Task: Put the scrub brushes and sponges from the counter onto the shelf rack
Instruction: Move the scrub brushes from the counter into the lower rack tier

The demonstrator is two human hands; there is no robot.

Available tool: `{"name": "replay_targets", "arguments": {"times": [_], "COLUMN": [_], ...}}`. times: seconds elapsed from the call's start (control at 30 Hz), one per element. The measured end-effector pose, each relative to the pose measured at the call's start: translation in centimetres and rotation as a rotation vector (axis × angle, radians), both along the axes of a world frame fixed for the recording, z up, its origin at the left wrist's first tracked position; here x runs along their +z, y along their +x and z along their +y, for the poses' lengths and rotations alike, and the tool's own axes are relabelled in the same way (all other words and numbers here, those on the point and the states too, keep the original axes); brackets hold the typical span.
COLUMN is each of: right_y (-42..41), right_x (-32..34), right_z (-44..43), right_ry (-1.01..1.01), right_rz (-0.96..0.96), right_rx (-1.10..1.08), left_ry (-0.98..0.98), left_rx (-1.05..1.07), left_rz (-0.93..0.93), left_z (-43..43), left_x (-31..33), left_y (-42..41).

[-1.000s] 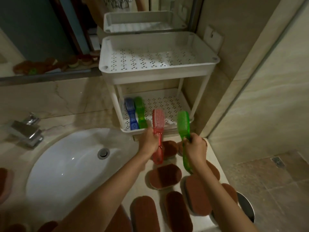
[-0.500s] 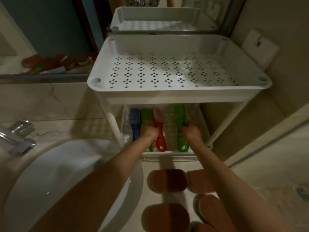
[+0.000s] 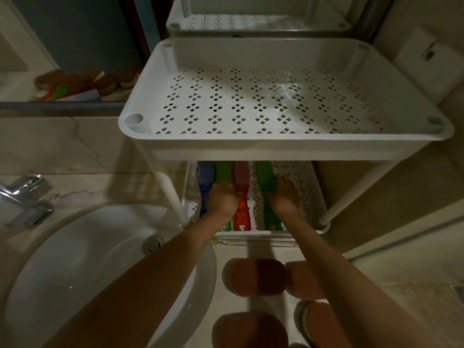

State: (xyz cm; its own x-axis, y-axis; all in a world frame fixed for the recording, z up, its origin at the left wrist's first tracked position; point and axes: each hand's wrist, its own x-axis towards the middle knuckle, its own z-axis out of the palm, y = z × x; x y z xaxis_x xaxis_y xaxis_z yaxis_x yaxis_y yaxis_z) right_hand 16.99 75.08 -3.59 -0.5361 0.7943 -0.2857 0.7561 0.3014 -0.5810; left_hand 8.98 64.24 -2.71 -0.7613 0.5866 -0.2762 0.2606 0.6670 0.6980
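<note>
A white two-tier shelf rack point(image 3: 276, 149) stands on the counter; its top tray is bare. On the lower tray point(image 3: 311, 187) lie a blue brush point(image 3: 205, 182), a green brush point(image 3: 222, 173), a red brush point(image 3: 242, 197) and a second green brush point(image 3: 266, 187), side by side. My left hand point(image 3: 222, 200) grips the red brush at its handle. My right hand point(image 3: 285, 197) holds the right-hand green brush against the tray. Several brown oval sponges point(image 3: 254, 277) lie on the counter in front of the rack.
A white sink basin point(image 3: 75, 272) fills the lower left, with a chrome tap point(image 3: 22, 197) behind it. A mirror point(image 3: 62, 46) runs along the back wall. The upper tray overhangs the lower one and hides the brush heads. A tiled wall stands right of the rack.
Both hands carried the red and green brushes from above the counter into the lower tray, where they now lie beside the blue and green ones. My view moved closer to the rack.
</note>
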Motion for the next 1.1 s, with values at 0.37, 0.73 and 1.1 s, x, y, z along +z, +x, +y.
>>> {"name": "replay_targets", "arguments": {"times": [0.37,0.73,1.1], "right_y": [0.4,0.6,2.1], "right_x": [1.0,0.8,3.2], "right_z": [-2.0,-2.4,-4.4], "right_ry": [0.045,0.056,0.15], "right_rz": [0.008,0.005,0.212], "right_rx": [0.123,0.113,-0.065], "left_ry": [-0.024,-0.032,0.001], "left_rx": [0.033,0.017,0.013], "left_rz": [-0.037,-0.097,0.12], "left_z": [0.2,1.0,-1.0], "left_x": [0.1,-0.3,2.8], "left_y": [-0.1,0.4,1.8]}}
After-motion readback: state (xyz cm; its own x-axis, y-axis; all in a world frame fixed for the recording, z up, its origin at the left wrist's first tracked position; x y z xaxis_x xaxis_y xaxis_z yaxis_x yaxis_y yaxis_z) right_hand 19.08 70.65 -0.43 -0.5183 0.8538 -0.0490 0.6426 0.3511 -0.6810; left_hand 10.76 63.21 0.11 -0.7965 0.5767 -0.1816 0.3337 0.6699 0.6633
